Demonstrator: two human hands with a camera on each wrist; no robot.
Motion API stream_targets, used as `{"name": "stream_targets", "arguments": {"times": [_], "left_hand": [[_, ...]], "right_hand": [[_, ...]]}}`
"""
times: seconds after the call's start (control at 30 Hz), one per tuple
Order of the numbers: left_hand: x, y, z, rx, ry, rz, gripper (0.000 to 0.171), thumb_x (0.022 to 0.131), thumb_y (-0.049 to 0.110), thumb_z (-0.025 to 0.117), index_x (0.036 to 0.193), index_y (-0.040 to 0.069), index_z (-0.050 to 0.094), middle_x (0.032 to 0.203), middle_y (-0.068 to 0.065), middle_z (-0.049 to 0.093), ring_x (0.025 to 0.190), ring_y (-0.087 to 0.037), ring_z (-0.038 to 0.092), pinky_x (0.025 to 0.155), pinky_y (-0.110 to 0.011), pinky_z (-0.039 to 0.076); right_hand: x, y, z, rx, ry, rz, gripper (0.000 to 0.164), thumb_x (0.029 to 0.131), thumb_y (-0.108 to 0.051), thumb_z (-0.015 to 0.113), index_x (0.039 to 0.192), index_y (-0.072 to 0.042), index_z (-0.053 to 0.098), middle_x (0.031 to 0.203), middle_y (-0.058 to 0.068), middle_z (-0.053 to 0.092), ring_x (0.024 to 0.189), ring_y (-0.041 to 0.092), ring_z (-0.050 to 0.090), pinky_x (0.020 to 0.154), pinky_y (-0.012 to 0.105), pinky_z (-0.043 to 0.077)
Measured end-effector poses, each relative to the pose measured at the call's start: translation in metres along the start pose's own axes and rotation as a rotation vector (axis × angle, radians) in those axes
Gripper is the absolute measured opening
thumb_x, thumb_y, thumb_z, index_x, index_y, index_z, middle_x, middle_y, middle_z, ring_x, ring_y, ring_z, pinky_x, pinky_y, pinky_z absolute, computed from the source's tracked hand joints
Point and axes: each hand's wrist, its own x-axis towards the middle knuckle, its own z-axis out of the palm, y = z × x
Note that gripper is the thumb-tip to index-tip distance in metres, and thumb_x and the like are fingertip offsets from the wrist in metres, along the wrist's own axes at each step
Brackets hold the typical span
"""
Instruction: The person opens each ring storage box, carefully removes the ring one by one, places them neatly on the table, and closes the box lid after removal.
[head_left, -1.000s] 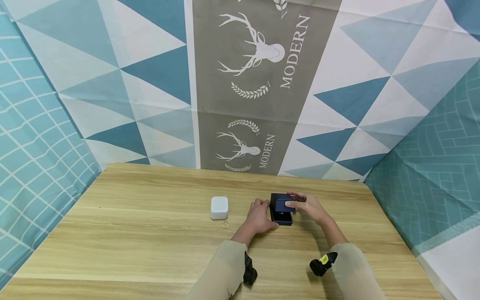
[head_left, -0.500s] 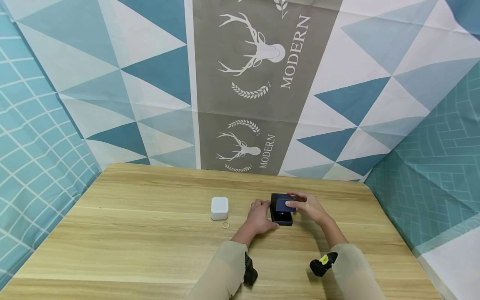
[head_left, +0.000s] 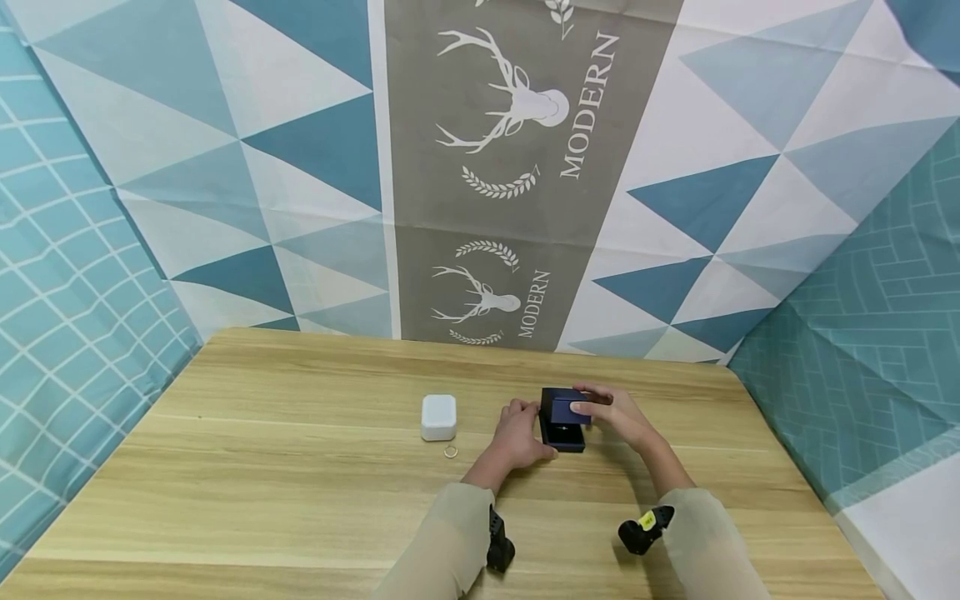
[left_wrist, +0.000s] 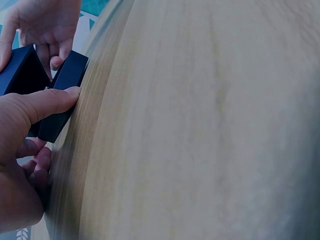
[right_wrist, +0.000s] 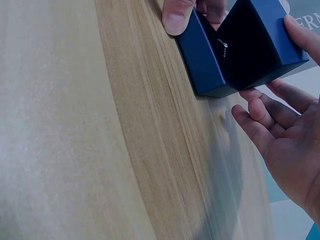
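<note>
A dark blue ring box (head_left: 570, 412) sits on the wooden table with its lid part-way up. Inside its black interior, the right wrist view shows a sparkling ring (right_wrist: 225, 46) in the slot. My left hand (head_left: 516, 437) holds the base from the left, thumb (left_wrist: 55, 101) across the front and fingers behind. From the right, my right hand (head_left: 621, 419) grips the lid (right_wrist: 280, 30), thumb on the front face and other fingers at the side and back. To the left of my left hand lies a gold ring (head_left: 451, 452).
A small white box (head_left: 438, 417) with rounded corners stands just behind the gold ring. The wooden table (head_left: 262, 467) reaches back to a patterned cloth wall (head_left: 480, 208). Black wrist cameras (head_left: 498, 542) hang under both sleeves.
</note>
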Motion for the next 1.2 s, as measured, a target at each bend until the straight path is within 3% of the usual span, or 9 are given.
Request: {"name": "stream_targets", "arguments": {"times": [0.2,0.43,0.8,1.2], "left_hand": [[0.000,0.000,0.000,-0.001,-0.001,-0.004,0.079,0.070,0.028,0.081,0.135,0.000,0.046,0.128,-0.015,0.044,0.116,-0.028,0.040,0.100,-0.041,0.040],[0.000,-0.001,0.001,-0.007,0.003,-0.004,0.080,0.070,0.028,0.081,0.136,0.000,0.045,0.128,-0.014,0.044,0.116,-0.027,0.040,0.101,-0.040,0.039],[0.001,-0.001,0.001,-0.007,0.007,0.001,0.081,0.068,0.027,0.082,0.135,-0.002,0.045,0.127,-0.015,0.044,0.116,-0.028,0.039,0.101,-0.039,0.039],[-0.001,0.001,0.000,-0.013,0.002,-0.008,0.081,0.069,0.027,0.082,0.136,-0.001,0.045,0.128,-0.015,0.044,0.117,-0.027,0.039,0.101,-0.039,0.039]], "right_hand": [[0.006,0.012,0.000,0.023,0.003,0.001,0.055,0.087,-0.028,0.060,0.134,0.000,0.049,0.127,0.023,0.056,0.110,0.030,0.057,0.090,0.044,0.047],[0.018,0.035,0.000,0.020,0.015,0.005,0.055,0.087,-0.034,0.062,0.134,-0.007,0.051,0.126,0.018,0.058,0.104,0.024,0.057,0.083,0.034,0.048],[0.021,0.037,-0.001,0.016,0.013,-0.006,0.054,0.086,-0.035,0.062,0.132,-0.008,0.053,0.125,0.019,0.058,0.102,0.024,0.059,0.088,0.040,0.050],[0.021,0.036,-0.002,0.015,0.012,-0.003,0.054,0.086,-0.036,0.062,0.131,-0.008,0.054,0.125,0.019,0.059,0.100,0.023,0.059,0.088,0.038,0.050]]}}
